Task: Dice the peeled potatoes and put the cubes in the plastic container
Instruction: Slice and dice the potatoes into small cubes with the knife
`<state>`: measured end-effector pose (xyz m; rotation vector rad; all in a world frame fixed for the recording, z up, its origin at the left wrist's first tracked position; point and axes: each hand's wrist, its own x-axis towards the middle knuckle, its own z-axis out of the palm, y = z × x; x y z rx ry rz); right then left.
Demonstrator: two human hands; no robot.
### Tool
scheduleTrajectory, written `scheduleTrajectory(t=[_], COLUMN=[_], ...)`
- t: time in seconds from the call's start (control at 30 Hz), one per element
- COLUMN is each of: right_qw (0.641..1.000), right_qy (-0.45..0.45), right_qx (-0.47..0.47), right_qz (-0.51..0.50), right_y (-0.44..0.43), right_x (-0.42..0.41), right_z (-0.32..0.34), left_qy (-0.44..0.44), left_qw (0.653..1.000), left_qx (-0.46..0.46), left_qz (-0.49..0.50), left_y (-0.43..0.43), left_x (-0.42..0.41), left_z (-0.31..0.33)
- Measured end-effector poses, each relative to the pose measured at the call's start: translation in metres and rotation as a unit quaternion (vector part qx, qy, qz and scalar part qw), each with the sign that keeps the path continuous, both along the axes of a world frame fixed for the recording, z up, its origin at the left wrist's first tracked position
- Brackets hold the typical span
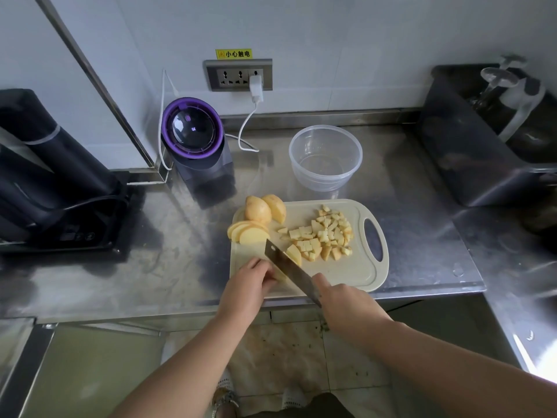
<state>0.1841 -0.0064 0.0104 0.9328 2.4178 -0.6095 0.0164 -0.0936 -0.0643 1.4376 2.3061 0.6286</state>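
Head: right hand (343, 300) grips knife (287, 268), slicing potato (294, 254)

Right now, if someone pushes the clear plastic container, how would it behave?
The plastic container looks thin-walled and empty, so it is probably light and may slide easily on the smooth steel counter. Being wide and low, it seems unlikely to tip.

The stainless-steel counter (422, 236) carries a dark device with a purple ring and a glossy dome (193, 131) at eleven o'clock, near the back wall. A white cable (240, 135) runs up beside it to a white charger (256, 87) plugged into the wall socket (238, 75) at twelve o'clock, under a yellow warning label (233, 54). A black appliance (51, 176) sits at nine o'clock. A dark tub (461, 152) holding glassware (497, 78) stands at two o'clock.
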Motion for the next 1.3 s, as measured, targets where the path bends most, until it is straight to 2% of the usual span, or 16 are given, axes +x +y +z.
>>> scheduleTrajectory(t=[0.17, 0.3, 0.4, 0.5, 0.6, 0.8, 0.97, 1.3], right_qw=[0.999, 0.999, 0.998, 0.997, 0.995, 0.993, 0.996, 0.997], right_qy=[0.019, 0.012, 0.006, -0.002, -0.014, -0.025, -0.025, -0.021], right_qx=[0.031, 0.036, 0.027, 0.024, 0.035, 0.060, 0.060, 0.078], right_qz=[-0.018, 0.010, 0.048, 0.076, 0.087, 0.098, 0.060, 0.006], right_y=[0.014, 0.016, 0.010, 0.005, 0.007, 0.017, 0.017, 0.033], right_x=[0.010, 0.015, 0.015, 0.011, 0.007, 0.005, 0.010, 0.015], right_z=[0.006, 0.011, 0.008, 0.002, 0.000, 0.002, -0.003, 0.000], left_qy=[-0.055, -0.120, -0.148, -0.099, -0.064, 0.008, 0.072, 0.066], left_qw=[0.998, 0.989, 0.979, 0.972, 0.973, 0.987, 0.990, 0.987], left_qx=[0.006, 0.008, 0.042, 0.087, 0.103, 0.021, -0.037, -0.003], left_qz=[0.036, 0.082, 0.136, 0.196, 0.196, 0.158, 0.119, 0.149], left_y=[0.013, 0.017, 0.004, -0.003, 0.004, 0.025, 0.029, 0.031], left_x=[0.008, 0.011, -0.006, -0.031, -0.049, -0.062, -0.061, -0.057], left_z=[0.001, 0.002, 0.009, 0.019, 0.023, 0.031, 0.034, 0.030])
